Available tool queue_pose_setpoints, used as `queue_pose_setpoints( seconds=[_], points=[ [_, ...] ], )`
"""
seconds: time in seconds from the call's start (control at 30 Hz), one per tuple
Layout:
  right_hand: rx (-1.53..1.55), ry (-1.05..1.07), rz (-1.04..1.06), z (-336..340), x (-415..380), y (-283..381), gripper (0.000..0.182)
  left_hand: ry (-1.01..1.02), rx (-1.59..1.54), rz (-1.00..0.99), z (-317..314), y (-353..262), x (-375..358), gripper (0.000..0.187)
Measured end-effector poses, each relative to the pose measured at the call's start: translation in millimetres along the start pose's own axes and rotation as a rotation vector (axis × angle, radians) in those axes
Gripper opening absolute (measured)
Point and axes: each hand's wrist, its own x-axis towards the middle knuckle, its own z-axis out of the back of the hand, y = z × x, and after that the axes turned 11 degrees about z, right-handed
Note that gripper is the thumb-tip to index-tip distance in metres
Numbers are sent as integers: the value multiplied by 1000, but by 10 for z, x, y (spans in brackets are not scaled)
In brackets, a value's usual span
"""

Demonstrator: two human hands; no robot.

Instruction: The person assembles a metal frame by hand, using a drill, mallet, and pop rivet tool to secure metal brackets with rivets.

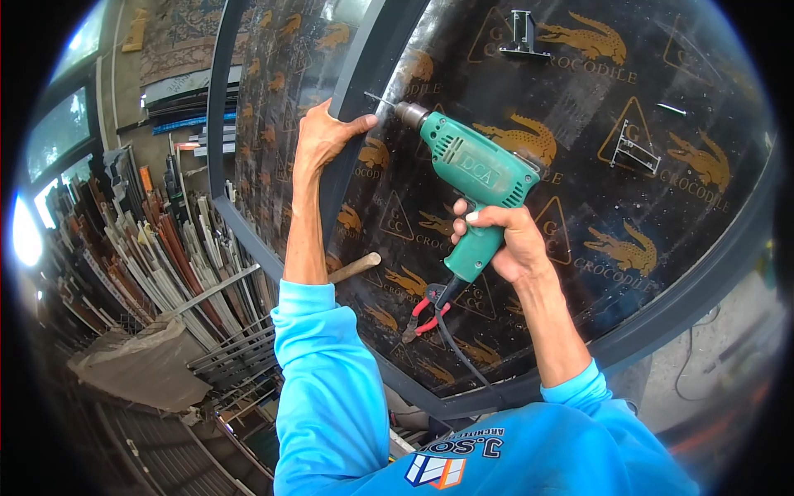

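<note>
My right hand (504, 240) grips the handle of a green electric drill (475, 178). Its bit (379, 100) touches a dark metal bar (351, 124) that runs across a black board printed with gold crocodiles (579, 165). My left hand (324, 132) clasps that bar just left of the bit, thumb toward the drill chuck. Both arms wear bright blue sleeves. The drill's black cord (455, 351) hangs down from the handle.
Red-handled pliers (423, 318) and a wooden handle (354, 268) lie on the board below the drill. Small aluminium brackets (523, 37) (635, 150) sit farther up. A dark frame (248, 231) borders the board. Racks of long metal profiles (149, 248) fill the left side.
</note>
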Motion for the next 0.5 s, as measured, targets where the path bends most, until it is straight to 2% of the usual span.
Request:
queue_pose_setpoints(
  seconds=[0.27,0.5],
  points=[
    [86,1,-66,-32,-15,-19,43,-19,1,-51,57,122,48,64],
    [129,-1,-66,31,9,-86,43,-15,2,-10,11,144,51,63]
  ],
)
